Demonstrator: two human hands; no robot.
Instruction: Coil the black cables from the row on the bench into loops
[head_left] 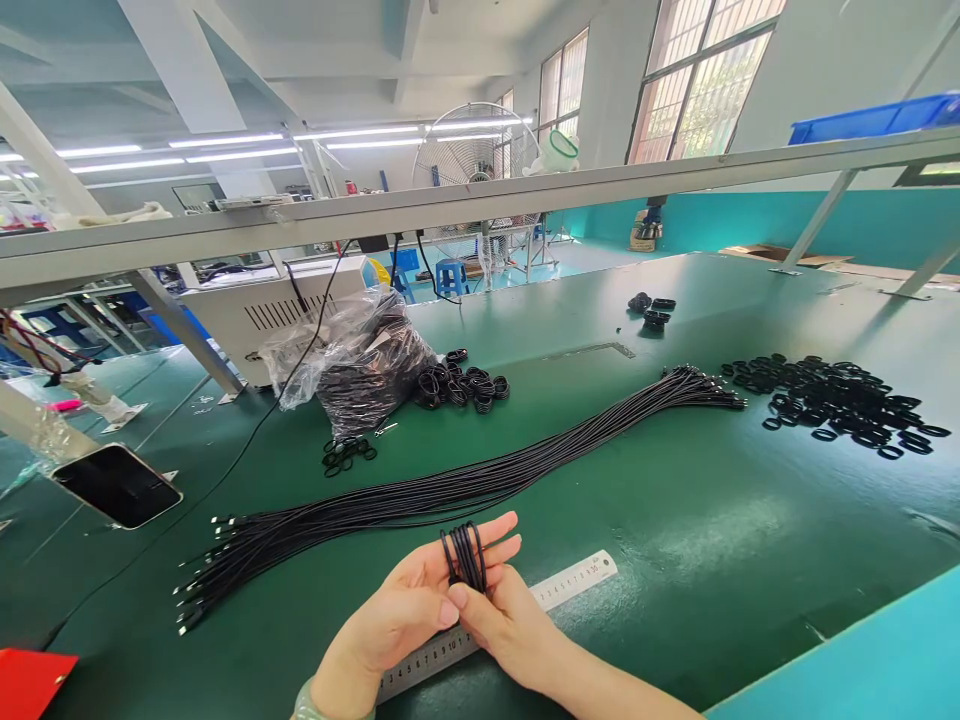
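Observation:
A coiled black cable (464, 553) is wrapped around the fingers of my left hand (411, 607), whose fingers stretch out to the right. My right hand (504, 622) pinches the coil from below with thumb and fingers. Both hands hover just above a metal ruler (574, 583) lying on the green table (720, 540). Behind the hands a long bundle of straight black cables (465, 482) runs from the lower left to the upper right.
A heap of small black coils (832, 400) lies at the right. A plastic bag of coils (360, 360) and loose coils (465, 385) sit at the back centre. A phone (116, 485) rests at the left, a white machine (270, 310) behind it.

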